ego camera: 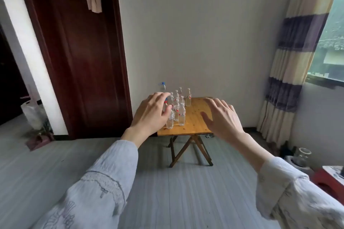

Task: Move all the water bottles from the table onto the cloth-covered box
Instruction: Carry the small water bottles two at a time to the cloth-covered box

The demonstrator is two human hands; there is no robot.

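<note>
Several clear water bottles (181,115) with white caps and red-white labels stand upright in a cluster on the left half of a small wooden folding table (195,122) against the far wall. My left hand (153,113) is stretched out in front of me, fingers spread and empty, and it covers the left edge of the cluster from my view. My right hand (221,119) is also held out, open and empty, in front of the table's right half. Both hands are well short of the table. The cloth-covered box is not in view.
A dark wooden door (78,57) is at the left, with a white bag (32,115) on the floor beside it. A striped curtain (290,72) and a window are at the right. A glass jar (303,156) and a red item (325,182) sit low right. Grey floor lies between me and the table.
</note>
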